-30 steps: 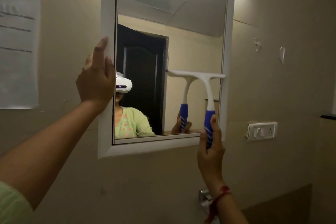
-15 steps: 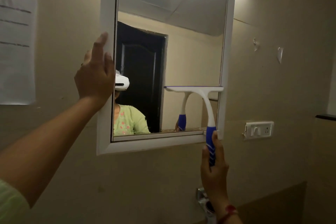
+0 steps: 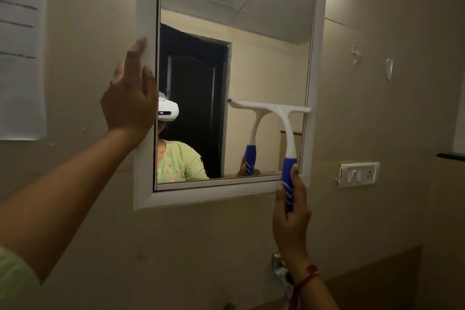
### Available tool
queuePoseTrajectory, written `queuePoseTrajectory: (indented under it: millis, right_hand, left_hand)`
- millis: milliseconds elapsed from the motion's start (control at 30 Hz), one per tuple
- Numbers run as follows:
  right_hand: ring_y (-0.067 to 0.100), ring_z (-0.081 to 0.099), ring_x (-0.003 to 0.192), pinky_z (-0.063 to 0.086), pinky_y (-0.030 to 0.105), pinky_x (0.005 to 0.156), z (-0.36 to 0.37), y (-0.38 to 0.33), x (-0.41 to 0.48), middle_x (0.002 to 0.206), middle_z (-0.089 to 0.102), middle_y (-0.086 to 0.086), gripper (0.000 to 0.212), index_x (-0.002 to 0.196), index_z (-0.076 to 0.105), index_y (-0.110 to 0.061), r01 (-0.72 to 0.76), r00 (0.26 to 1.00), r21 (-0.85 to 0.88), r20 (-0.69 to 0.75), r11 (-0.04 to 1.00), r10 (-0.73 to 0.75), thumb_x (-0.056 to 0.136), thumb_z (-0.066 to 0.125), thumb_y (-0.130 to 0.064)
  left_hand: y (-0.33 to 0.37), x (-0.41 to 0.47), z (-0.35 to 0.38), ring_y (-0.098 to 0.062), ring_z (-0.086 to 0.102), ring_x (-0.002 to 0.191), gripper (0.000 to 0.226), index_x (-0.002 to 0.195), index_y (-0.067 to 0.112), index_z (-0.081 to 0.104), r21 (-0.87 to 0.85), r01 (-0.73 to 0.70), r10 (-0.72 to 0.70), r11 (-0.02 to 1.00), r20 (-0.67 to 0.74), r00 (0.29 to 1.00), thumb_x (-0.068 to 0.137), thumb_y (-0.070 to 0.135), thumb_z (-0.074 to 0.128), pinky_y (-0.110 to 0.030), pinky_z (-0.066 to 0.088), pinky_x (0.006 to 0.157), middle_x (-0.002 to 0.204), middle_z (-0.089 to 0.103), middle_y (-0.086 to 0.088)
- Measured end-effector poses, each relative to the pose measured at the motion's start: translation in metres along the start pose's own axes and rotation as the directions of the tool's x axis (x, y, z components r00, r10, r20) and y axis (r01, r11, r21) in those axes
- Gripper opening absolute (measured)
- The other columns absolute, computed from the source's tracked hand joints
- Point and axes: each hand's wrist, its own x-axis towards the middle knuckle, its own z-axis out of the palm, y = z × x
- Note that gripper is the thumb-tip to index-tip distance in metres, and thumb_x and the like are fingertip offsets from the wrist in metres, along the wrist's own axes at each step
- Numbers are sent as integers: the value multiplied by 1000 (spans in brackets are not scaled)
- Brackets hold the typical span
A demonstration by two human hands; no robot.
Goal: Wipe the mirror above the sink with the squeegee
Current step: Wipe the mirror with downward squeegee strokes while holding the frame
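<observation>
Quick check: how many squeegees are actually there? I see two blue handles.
1: the squeegee in the right hand, blade at the lower right of the mirror. The other handle is its reflection.

Mirror (image 3: pixel 264 58) top cut off, wall notice (image 3: pixel 22 58) lines blurred, tap (image 3: pixel 278 263) partly behind right wrist (image 3: pixel 300 263)

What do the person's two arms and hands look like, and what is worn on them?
On the left arm a pale green sleeve ends near the elbow; the forearm is bare. The left hand may carry a small ring, too small to be sure. The right hand has a red thread round its wrist; no sleeve shows there.
</observation>
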Motion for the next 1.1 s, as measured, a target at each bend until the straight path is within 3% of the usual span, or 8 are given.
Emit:
queuePoseTrajectory:
  millis: [167,267,333,500,667,800,967,1100]
  right_hand:
    - [-14,45,114,40,1,81,7,-9,30,132,36,-38,51,141,29,-25,17,1000,-3,-20,1000,-17,93,47,-22]
    - [-9,57,89,47,5,67,2,3,-1,122,49,-26,52,140,29,-26,-5,1000,-23,-10,1000,4,91,45,-23]
    - [1,59,73,50,10,58,-6,13,-30,111,53,-11,53,138,26,-40,-48,999,-57,6,997,48,89,44,-28]
    - [4,59,68,51,13,52,-20,6,-30,105,54,-31,55,133,28,-53,-45,998,-60,46,997,48,88,46,-27]
    - [10,61,84,53,13,64,-14,-10,6,125,52,-9,50,137,33,-38,-37,999,-23,23,999,37,88,46,-37]
    - [-2,59,74,50,9,57,-13,0,-27,110,50,-38,50,135,30,-37,-39,999,-58,27,998,41,89,46,-24]
    - [3,60,73,50,10,55,-14,-3,-32,107,51,-36,51,133,29,-48,-70,997,-64,22,995,72,89,46,-28]
    - [0,59,94,50,8,68,-9,-14,1,127,47,-16,50,136,31,-40,-39,999,-14,4,999,39,89,46,-31]
  left_hand:
    - [0,-1,0,-27,56,74,41,139,24,33,-11,-9,9,1000,-16,1000,99,29,31,-27,37,62,113,59,-17]
    - [0,-1,0,-21,53,73,41,139,24,33,-21,-5,4,1000,-20,1000,99,30,30,-26,37,62,115,59,-16]
    - [0,-1,0,-21,53,72,41,139,24,33,-21,1,-2,1000,-18,1000,99,30,31,-27,37,63,116,59,-15]
    - [-1,-1,0,-30,58,77,40,139,25,33,-12,-5,4,1000,-12,1000,99,29,31,-28,38,62,117,58,-16]
    - [0,-1,0,-31,58,78,40,139,25,33,-13,-1,1,1000,-20,1000,99,31,30,-28,37,64,112,59,-17]
    - [0,-1,0,-32,59,79,41,139,26,32,-9,13,-14,1000,-15,1000,99,32,29,-29,38,65,112,59,-18]
    - [1,-2,0,-34,59,83,41,139,26,33,-11,20,-20,1000,-18,1000,99,31,30,-28,36,67,116,58,-17]
    - [0,-1,-2,-32,58,81,41,139,25,33,-24,7,-7,1000,-17,1000,99,30,30,-27,37,67,118,58,-17]
